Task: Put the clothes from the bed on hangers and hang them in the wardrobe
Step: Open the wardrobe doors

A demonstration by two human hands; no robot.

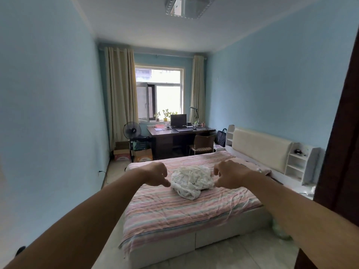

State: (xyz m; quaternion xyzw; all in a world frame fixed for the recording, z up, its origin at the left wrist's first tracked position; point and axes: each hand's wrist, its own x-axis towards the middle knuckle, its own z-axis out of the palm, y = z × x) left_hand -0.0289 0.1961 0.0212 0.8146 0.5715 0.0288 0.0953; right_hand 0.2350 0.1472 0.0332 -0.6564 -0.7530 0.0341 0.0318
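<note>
A crumpled heap of white clothes [191,180] lies in the middle of the bed [174,208], which has a pink striped sheet. Both my arms are stretched out in front of me at chest height, well short of the bed. My left hand [156,174] appears left of the heap and my right hand [230,174] right of it. The fingers of both hang loosely curled, pointing down, and hold nothing. No hanger is in view.
A dark brown panel [343,144], possibly the wardrobe or a door, fills the right edge. Beyond the bed stand a desk [180,133] with a laptop, a chair [202,145], a fan [132,131] and cardboard boxes [122,153]. A white shelved headboard [262,150] lines the right wall. Tiled floor lies before the bed.
</note>
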